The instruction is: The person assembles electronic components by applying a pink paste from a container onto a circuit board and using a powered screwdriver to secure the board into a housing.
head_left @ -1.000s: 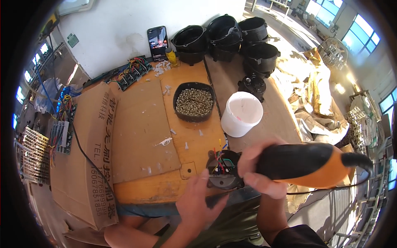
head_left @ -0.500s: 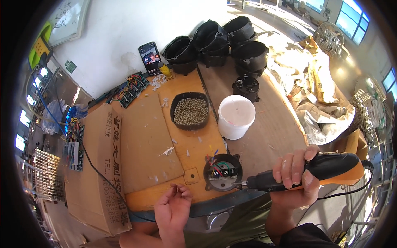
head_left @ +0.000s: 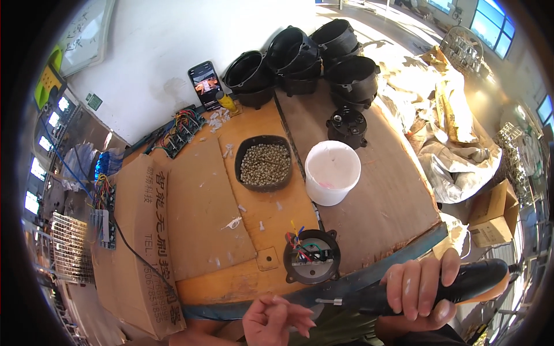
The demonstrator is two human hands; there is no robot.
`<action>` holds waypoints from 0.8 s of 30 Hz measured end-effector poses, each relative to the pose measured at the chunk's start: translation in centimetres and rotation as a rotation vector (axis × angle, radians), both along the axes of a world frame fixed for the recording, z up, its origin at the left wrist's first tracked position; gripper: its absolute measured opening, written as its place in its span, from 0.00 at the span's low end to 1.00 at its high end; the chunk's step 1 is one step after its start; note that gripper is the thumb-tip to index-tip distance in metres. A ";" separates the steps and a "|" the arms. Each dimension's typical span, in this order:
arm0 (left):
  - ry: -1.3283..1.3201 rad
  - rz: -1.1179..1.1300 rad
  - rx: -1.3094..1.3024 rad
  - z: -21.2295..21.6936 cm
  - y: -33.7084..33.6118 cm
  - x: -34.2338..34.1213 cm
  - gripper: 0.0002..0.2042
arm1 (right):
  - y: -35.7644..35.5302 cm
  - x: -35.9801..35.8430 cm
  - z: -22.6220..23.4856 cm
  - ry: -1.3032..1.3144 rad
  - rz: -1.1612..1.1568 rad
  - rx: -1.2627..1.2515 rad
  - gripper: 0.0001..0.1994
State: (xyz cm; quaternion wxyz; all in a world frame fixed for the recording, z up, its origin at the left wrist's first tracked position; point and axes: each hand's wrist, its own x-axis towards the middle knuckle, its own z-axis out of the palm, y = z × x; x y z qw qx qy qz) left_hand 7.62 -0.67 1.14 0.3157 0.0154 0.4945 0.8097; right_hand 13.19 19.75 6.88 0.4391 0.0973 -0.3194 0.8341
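Note:
My right hand [head_left: 420, 291] is wrapped round a black and orange electric screwdriver [head_left: 482, 279] at the lower right. Its metal bit [head_left: 329, 301] points left, just in front of the bench edge. Lower down, my left hand [head_left: 274, 320] is slightly curled with its fingers apart and nothing visible in it, close to the bit's tip. A round black housing [head_left: 311, 273] with coloured wires and a small board inside lies on the bench just beyond both hands. The bit stands apart from this housing.
Past the housing are a white tub [head_left: 332, 193] and a black bowl [head_left: 251, 183] of small metal fasteners. Several black pots [head_left: 251, 75] and a phone [head_left: 205, 86] line the back. A cardboard carton [head_left: 133, 242] lies left; wired circuit boards [head_left: 179, 135] sit by the wall.
The screwdriver's bit has come away from the housing and moved toward me, past the bench edge. My left hand has shifted right and nearer, its fingers now spread. The view has shifted slightly.

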 end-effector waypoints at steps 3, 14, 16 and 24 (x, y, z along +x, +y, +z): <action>-0.158 0.003 0.082 0.2 0.1 -0.6 0.07 | 0.0 -0.6 0.1 0.011 0.078 0.029 0.15; -0.086 -0.110 -0.110 -0.5 1.8 -0.9 0.13 | 3.5 -2.7 -5.2 0.100 0.248 -0.043 0.15; -0.055 -0.219 -0.042 -0.6 1.7 -1.7 0.13 | 3.9 -3.0 -6.1 0.136 0.283 -0.125 0.14; 0.032 -0.738 0.175 -5.6 -2.9 -3.7 0.17 | 4.0 -4.7 -8.0 0.318 0.253 -0.337 0.13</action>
